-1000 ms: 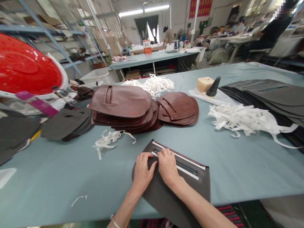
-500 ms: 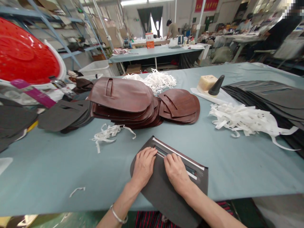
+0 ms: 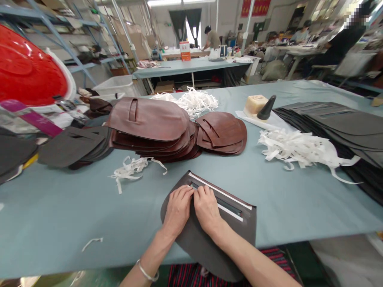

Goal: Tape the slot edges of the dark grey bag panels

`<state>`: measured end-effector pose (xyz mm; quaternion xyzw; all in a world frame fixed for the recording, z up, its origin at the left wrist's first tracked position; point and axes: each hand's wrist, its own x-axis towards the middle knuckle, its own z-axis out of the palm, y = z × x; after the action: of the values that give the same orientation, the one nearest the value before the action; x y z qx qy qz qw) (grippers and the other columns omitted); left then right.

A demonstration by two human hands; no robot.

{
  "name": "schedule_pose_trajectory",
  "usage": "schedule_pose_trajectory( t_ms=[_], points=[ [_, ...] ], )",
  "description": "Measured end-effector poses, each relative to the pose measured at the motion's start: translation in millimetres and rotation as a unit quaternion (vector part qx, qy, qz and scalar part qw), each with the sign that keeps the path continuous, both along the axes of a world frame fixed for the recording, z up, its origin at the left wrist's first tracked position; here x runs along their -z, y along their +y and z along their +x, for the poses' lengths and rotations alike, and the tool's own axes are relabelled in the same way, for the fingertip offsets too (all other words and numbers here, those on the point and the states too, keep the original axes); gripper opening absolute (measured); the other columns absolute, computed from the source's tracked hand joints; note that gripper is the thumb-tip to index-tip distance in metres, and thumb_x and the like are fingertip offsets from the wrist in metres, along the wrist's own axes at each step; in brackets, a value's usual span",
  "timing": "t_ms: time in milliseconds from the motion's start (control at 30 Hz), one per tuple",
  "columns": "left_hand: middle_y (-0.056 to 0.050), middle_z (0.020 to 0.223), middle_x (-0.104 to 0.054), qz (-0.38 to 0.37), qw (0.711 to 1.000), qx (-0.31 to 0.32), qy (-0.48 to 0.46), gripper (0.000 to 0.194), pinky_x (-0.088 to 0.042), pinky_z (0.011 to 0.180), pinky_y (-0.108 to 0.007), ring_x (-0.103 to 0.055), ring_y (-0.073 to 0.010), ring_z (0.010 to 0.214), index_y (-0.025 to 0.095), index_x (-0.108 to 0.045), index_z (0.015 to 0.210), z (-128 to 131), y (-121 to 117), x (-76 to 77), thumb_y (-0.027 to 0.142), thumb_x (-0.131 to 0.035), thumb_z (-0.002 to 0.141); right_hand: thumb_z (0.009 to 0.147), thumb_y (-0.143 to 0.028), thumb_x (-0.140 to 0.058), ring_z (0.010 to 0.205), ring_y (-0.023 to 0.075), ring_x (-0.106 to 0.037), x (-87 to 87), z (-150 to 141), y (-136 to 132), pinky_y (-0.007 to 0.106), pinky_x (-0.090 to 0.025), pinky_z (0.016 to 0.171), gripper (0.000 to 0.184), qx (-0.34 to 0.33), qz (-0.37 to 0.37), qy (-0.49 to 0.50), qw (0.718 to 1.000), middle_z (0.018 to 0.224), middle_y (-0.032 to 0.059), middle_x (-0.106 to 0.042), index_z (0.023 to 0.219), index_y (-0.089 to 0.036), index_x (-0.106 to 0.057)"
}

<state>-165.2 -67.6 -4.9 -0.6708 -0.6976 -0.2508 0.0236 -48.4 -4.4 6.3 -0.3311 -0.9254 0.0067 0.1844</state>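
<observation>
A dark grey-backed leather panel [image 3: 203, 257] with a rounded end lies at the table's front edge, its tip overhanging. Along its straight far side runs a white tape strip [image 3: 227, 195]. Below that is a long slot [image 3: 229, 205], with a second white strip [image 3: 231, 213] along its near edge. My left hand [image 3: 178, 208] is closed at the slot's left end, fingers pressed together on the panel. Right beside it, my right hand [image 3: 207, 210] has its fingertips curled and pinched at the slot's near edge. The fingers hide what lies directly under them.
Stacked brown leather pieces [image 3: 149, 119] and a smaller brown stack [image 3: 223, 133] lie beyond the panel. White strip piles [image 3: 302, 149] and scraps [image 3: 131, 169] are scattered around. A yellowish block [image 3: 254, 104] and black cone [image 3: 267, 107] stand behind; grey panels [image 3: 335, 119] are stacked at right.
My right hand has slid left along the slot's near edge until it sits against my left hand. More of the lower white strip shows to its right.
</observation>
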Motion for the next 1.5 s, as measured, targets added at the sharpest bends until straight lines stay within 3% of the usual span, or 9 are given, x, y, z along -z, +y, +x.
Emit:
schedule_pose_trajectory(
  t_ms=[233, 533, 667, 867, 1033, 1167, 1267, 1333, 1500],
  points=[
    [-0.008, 0.116, -0.062, -0.002, 0.999, -0.010, 0.040, 0.032, -0.038, 0.096, -0.042, -0.050, -0.0252, 0.116, 0.021, -0.057, 0.115, 5, 1, 1.5, 0.013, -0.042, 0.088, 0.087, -0.007, -0.044, 0.081, 0.0243, -0.045, 2.8, 33, -6, 0.038, -0.040, 0.066, 0.018, -0.024, 0.049, -0.050, 0.997, 0.087, 0.0113, -0.052, 0.094, -0.010, -0.060],
    [-0.008, 0.115, -0.063, -0.007, 0.999, -0.018, 0.048, 0.031, -0.038, 0.094, -0.042, -0.051, -0.0253, 0.115, 0.022, -0.057, 0.114, 10, 0, -2.5, 0.015, -0.040, 0.090, 0.088, -0.007, -0.042, 0.088, 0.0267, -0.046, -4.3, 136, -19, 0.042, -0.042, 0.076, 0.025, -0.034, 0.043, -0.070, 0.996, 0.095, 0.0151, -0.055, 0.106, -0.006, -0.060],
    [-0.008, 0.115, -0.063, -0.009, 0.999, -0.015, 0.047, 0.030, -0.038, 0.094, -0.042, -0.051, -0.0252, 0.114, 0.022, -0.057, 0.114, 7, 1, -3.2, 0.016, -0.039, 0.090, 0.089, -0.009, -0.044, 0.089, 0.0260, -0.045, -8.3, 160, -22, 0.043, -0.041, 0.080, 0.025, -0.041, 0.029, -0.067, 0.997, 0.095, 0.0143, -0.056, 0.108, -0.007, -0.060],
    [-0.013, 0.121, -0.058, -0.015, 0.998, 0.005, 0.062, 0.037, -0.037, 0.098, -0.049, -0.046, -0.0298, 0.121, 0.020, -0.052, 0.121, 27, -2, -12.3, 0.032, -0.052, 0.087, 0.088, -0.008, -0.045, 0.086, 0.0240, -0.046, -7.9, 159, -19, 0.042, -0.041, 0.083, 0.020, -0.030, 0.006, -0.041, 0.999, 0.092, 0.0120, -0.057, 0.098, -0.010, -0.062],
    [-0.010, 0.122, -0.056, -0.048, 0.995, 0.076, 0.037, 0.038, -0.040, 0.100, -0.048, -0.048, -0.0268, 0.118, 0.023, -0.048, 0.126, 54, -6, -16.8, 0.023, -0.047, 0.088, 0.089, -0.009, -0.044, 0.087, 0.0242, -0.046, -1.7, 157, -22, 0.041, -0.040, 0.082, 0.018, -0.016, -0.001, -0.006, 1.000, 0.090, 0.0114, -0.056, 0.094, -0.012, -0.062],
    [-0.008, 0.124, -0.055, -0.071, 0.991, 0.115, 0.011, 0.033, -0.040, 0.104, -0.048, -0.046, -0.0250, 0.122, 0.023, -0.050, 0.122, 47, -8, -18.9, 0.020, -0.044, 0.089, 0.087, -0.008, -0.045, 0.080, 0.0232, -0.046, -1.8, 152, -37, 0.041, -0.040, 0.077, 0.017, -0.004, -0.046, 0.000, 0.999, 0.083, 0.0094, -0.055, 0.082, -0.015, -0.060],
    [-0.007, 0.125, -0.054, -0.084, 0.988, 0.129, -0.007, 0.032, -0.039, 0.106, -0.048, -0.044, -0.0238, 0.125, 0.023, -0.051, 0.119, 39, -8, -20.3, 0.017, -0.041, 0.090, 0.086, -0.006, -0.041, 0.080, 0.0220, -0.048, -6.2, 144, -41, 0.037, -0.041, 0.074, 0.021, 0.004, -0.122, 0.055, 0.991, 0.082, 0.0083, -0.055, 0.080, -0.016, -0.058],
    [-0.007, 0.125, -0.053, -0.087, 0.987, 0.130, -0.018, 0.032, -0.039, 0.107, -0.048, -0.043, -0.0231, 0.126, 0.023, -0.051, 0.119, 37, -9, -20.0, 0.016, -0.040, 0.090, 0.087, -0.005, -0.038, 0.084, 0.0206, -0.052, -9.9, 137, -36, 0.035, -0.043, 0.075, 0.023, 0.004, -0.199, 0.134, 0.971, 0.086, 0.0080, -0.058, 0.089, -0.016, -0.057],
    [-0.007, 0.117, -0.057, -0.065, 0.988, 0.133, -0.053, 0.029, -0.037, 0.108, -0.048, -0.041, -0.0219, 0.128, 0.024, -0.055, 0.113, 39, -11, -16.8, 0.015, -0.040, 0.090, 0.088, -0.009, -0.036, 0.076, 0.0141, -0.060, -13.1, 114, -9, 0.028, -0.049, 0.072, 0.026, 0.030, -0.398, 0.276, 0.874, 0.092, 0.0049, -0.065, 0.108, -0.018, -0.051]
  ],
)
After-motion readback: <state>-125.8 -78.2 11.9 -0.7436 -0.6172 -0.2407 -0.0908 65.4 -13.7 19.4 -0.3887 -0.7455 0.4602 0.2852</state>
